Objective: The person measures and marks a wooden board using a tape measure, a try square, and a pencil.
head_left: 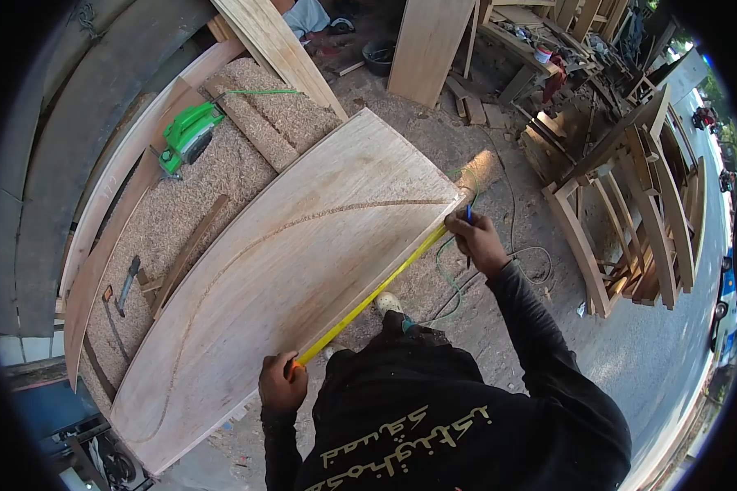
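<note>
A broad, pale wooden panel [303,270] with one curved edge lies in front of me, a groove-like curved line of wood dust running across it. Along its straight near edge stretches a yellow tape measure blade [368,301]. My left hand [282,382] is closed around the orange tape measure case [292,371] at the panel's lower edge. At the panel's right corner, my right hand [477,243] is closed, with a blue pen [468,214] sticking up from its fingers. The tape's far end reaches that hand; whether the fingers also pinch it is hidden.
Beyond the panel, a green electric planer [190,135] rests on wood shavings [196,184], near a blue-handled tool [128,285]. Cables [512,254] cross the floor. Curved wooden frames [630,204] stand at right, planks [430,49] at the back. A shoe [387,303] shows below the panel.
</note>
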A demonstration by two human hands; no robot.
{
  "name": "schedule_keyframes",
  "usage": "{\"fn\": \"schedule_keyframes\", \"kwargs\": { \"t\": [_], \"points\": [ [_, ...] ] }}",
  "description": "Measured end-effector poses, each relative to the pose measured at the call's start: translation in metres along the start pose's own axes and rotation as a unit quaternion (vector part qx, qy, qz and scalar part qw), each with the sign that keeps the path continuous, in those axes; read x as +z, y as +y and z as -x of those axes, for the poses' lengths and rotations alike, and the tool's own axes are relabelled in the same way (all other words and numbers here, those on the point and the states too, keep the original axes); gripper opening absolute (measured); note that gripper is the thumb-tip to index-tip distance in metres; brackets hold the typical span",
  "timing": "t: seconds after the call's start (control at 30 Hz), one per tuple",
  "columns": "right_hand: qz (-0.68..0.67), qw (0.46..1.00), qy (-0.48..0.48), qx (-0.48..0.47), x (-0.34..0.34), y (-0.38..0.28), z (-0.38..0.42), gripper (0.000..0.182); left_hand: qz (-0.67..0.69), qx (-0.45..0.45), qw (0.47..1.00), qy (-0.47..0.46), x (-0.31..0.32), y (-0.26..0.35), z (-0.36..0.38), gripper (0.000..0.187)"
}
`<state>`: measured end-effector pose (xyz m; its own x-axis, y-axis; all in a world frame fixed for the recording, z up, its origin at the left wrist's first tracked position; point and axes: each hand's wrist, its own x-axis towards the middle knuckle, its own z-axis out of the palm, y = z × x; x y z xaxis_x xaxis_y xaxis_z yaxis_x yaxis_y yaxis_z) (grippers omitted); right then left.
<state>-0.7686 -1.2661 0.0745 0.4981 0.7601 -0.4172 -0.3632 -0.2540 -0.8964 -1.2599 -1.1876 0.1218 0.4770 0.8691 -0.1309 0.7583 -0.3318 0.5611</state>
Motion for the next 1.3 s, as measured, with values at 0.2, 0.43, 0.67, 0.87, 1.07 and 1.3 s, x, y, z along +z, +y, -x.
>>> {"fn": "schedule_keyframes", "kwargs": {
  "t": [0.2, 0.43, 0.67, 0.87, 1.07, 1.3],
  "points": [
    [0.088, 0.992, 0.085, -0.022, -0.062, 0.012, -0.076, 0.019, -0.087, -0.119, 0.989, 0.032, -0.03, -0.053, 0.047, 0.014],
    [0.223, 0.952, 0.181, -0.11, -0.063, 0.039, -0.104, 0.023, -0.102, -0.073, 0.989, 0.075, -0.033, -0.036, 0.033, 0.004],
    [0.25, 0.955, 0.129, -0.094, -0.102, 0.059, -0.138, 0.017, -0.156, -0.147, 0.972, 0.1, -0.037, -0.045, 0.054, 0.011],
    [0.221, 0.905, 0.139, -0.337, -0.122, 0.086, -0.167, 0.028, -0.179, -0.203, 0.956, 0.116, -0.069, -0.112, 0.123, 0.011],
    [0.23, 0.938, 0.124, -0.228, 0.043, 0.064, -0.033, 0.031, -0.205, -0.188, 0.947, 0.163, -0.145, -0.222, 0.222, 0.014],
    [0.257, 0.935, 0.047, -0.241, 0.199, 0.125, 0.17, 0.031, -0.269, -0.178, 0.925, 0.203, -0.247, -0.362, 0.335, 0.016]
  ]
}}
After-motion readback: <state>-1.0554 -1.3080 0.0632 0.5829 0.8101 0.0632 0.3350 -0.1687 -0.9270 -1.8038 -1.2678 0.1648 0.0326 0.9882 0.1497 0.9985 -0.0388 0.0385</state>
